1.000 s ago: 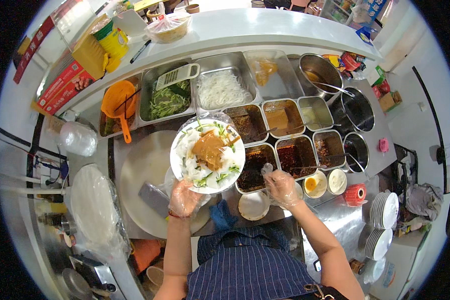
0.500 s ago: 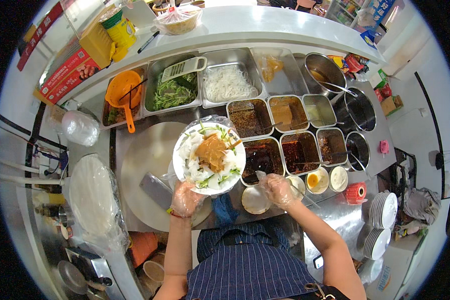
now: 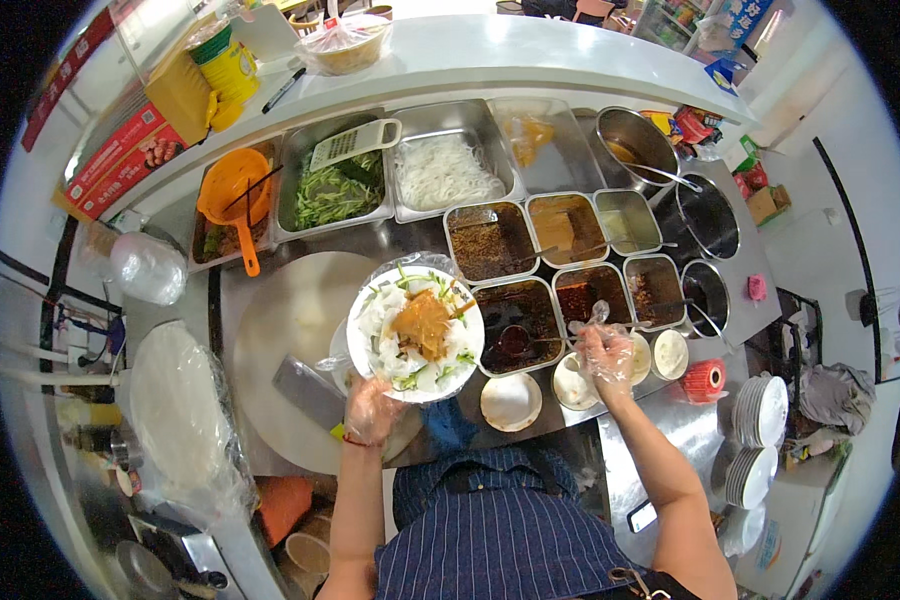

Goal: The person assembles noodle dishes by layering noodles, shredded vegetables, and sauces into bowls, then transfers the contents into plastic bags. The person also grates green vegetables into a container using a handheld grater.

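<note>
At the left of the steel table (image 3: pixel 555 418) lies a broad, round, pale board (image 3: pixel 280 300), with a flat grey rectangular blade (image 3: pixel 305 395) on its near part. The left hand (image 3: pixel 372 412), in a clear plastic glove, supports a round white bowl (image 3: pixel 440 393) lined with clear film, its thumb on the near-left rim; the other fingers are mostly hidden by the bowl. The bowl hangs above the table, over the board's right edge, holding white pieces, green strips and brown sauce (image 3: pixel 422 325). Just right of it stands a rectangular steel tray of dark brown sauce (image 3: pixel 523 367), and in this lies a metal ladle (image 3: pixel 513 341). The ladle's long axis runs left to right, its scoop nearer the bowl and its handle toward the right hand (image 3: pixel 606 355), which is the nearer hand to that handle. The right fingers, in clear plastic, bunch together above small white cups (image 3: pixel 575 382) toward the table's near edge; whether they pinch the handle's end, I cannot tell
</note>
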Action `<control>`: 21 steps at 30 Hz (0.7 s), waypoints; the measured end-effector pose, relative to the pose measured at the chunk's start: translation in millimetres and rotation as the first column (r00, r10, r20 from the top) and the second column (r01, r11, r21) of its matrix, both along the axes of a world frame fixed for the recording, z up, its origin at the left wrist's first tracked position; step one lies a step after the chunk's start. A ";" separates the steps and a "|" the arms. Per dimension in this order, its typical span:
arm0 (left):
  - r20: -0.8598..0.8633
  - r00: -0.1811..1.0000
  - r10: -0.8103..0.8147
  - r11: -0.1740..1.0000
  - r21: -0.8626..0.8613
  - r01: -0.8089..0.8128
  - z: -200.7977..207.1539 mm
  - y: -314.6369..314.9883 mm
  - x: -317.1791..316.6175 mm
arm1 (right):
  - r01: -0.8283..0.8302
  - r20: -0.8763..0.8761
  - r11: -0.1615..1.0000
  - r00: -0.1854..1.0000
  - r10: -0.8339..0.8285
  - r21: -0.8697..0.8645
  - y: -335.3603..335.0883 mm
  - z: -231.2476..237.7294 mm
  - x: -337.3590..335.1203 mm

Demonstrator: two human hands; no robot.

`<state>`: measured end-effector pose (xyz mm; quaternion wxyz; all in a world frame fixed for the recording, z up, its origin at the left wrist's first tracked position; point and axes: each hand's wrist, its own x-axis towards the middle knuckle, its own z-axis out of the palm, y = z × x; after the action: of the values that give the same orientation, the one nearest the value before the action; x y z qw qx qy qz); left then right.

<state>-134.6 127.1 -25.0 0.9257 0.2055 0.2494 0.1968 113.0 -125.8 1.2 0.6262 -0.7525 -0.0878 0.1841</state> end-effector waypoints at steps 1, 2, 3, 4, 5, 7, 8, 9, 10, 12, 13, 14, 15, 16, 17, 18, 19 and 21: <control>-0.023 1.000 -0.013 1.000 0.007 0.013 -6.8 0.6 -2.5 | 0.007 0.020 1.000 1.000 -0.007 -0.017 0.3 9.6 3.2; -0.046 0.999 -0.025 1.000 0.014 0.026 -13.4 1.4 -3.9 | -0.022 0.025 0.999 0.999 0.023 -0.038 -0.6 21.1 7.2; -0.050 0.998 -0.036 0.999 0.007 0.037 -14.9 0.5 -1.6 | 0.035 -0.036 0.994 0.999 -0.031 0.107 4.2 34.7 7.0; -0.058 0.998 -0.040 0.999 -0.001 0.040 -15.7 -1.8 -0.5 | 0.010 0.010 0.999 1.000 -0.010 0.048 10.8 60.5 4.6; -0.065 0.997 -0.044 0.999 -0.009 0.044 -16.3 -4.8 1.0 | -0.012 0.055 1.000 0.998 0.012 -0.012 15.3 82.4 2.7; -0.071 0.997 -0.025 0.997 0.065 0.029 -8.4 -13.2 10.2 | -0.069 0.133 0.993 0.988 0.082 -0.096 24.7 118.3 -5.9; -0.070 0.996 -0.063 0.998 0.009 0.064 -23.1 -14.5 9.6 | -0.083 0.149 0.989 0.984 0.100 -0.120 29.0 125.5 -9.8; -0.063 0.992 -0.106 0.994 -0.048 0.103 -25.0 -15.4 12.9 | -0.090 0.168 0.985 0.979 0.114 -0.145 32.1 129.4 -13.6; -0.090 0.989 -0.115 0.993 -0.006 0.115 -16.9 -19.6 15.9 | -0.100 0.170 0.991 0.979 0.114 -0.090 37.5 129.8 -21.4; -0.042 0.986 -0.160 0.986 -0.065 0.157 -26.9 -22.1 16.4 | -0.210 0.253 0.975 0.950 0.185 0.073 41.5 121.2 -37.5; -0.035 0.986 -0.160 0.986 -0.060 0.158 -27.4 -24.2 18.4 | -0.284 0.404 0.955 0.867 0.292 -0.082 43.9 127.6 -41.0; -0.026 0.985 -0.169 0.984 -0.052 0.168 -27.6 -24.7 19.8 | -0.302 0.608 0.940 0.721 0.333 -0.156 43.6 120.6 -40.4; -0.021 0.984 -0.177 0.983 -0.042 0.176 -26.3 -23.9 21.2 | -0.302 0.768 0.925 0.528 0.363 -0.229 45.5 116.4 -42.1; -0.016 0.982 -0.186 0.982 -0.033 0.185 -25.0 -23.0 22.2 | -0.279 0.755 0.911 0.512 0.409 -0.304 43.8 121.4 -48.9; -0.015 0.983 -0.185 0.982 -0.033 0.185 -23.6 -22.4 22.6 | -0.227 0.844 0.914 0.359 0.399 -0.335 42.8 121.2 -52.4; -0.013 0.983 -0.184 0.982 -0.033 0.184 -21.6 -21.3 22.8 | -0.256 0.833 0.881 0.302 0.464 -0.398 36.8 121.4 -53.9; -0.012 0.983 -0.183 0.983 -0.032 0.183 -20.3 -20.3 22.6 | -0.279 0.815 0.843 0.243 0.526 -0.460 29.4 121.4 -54.3; 0.020 0.986 -0.168 0.986 -0.014 0.169 -18.6 -18.8 23.8 | -0.307 0.824 0.813 0.132 0.551 -0.494 19.3 121.5 -57.6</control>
<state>-110.8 108.3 -43.6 0.9428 0.2168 0.2242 0.1177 55.4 -106.4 122.8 0.2845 -0.7089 -0.6342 -0.1195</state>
